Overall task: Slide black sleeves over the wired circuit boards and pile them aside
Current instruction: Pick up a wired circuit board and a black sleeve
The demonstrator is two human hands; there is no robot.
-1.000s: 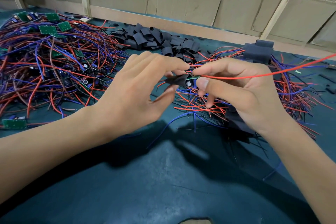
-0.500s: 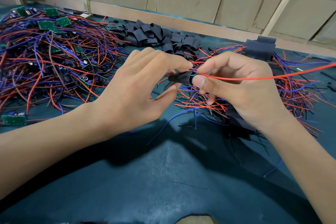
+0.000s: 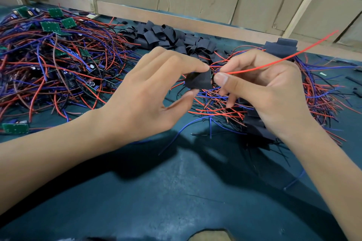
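At centre frame a black sleeve (image 3: 198,81) is pinched between the left hand (image 3: 145,100) thumb and forefinger. The right hand (image 3: 262,92) pinches a red wire (image 3: 274,62) at its mouth. Loose sleeves (image 3: 168,38) lie behind; bare wired boards (image 3: 51,55) fill the upper left, sleeved ones (image 3: 313,92) the right.

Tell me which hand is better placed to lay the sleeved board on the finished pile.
Probably the right hand: it pinches the red wire beside the black sleeve and is directly above the finished pile.
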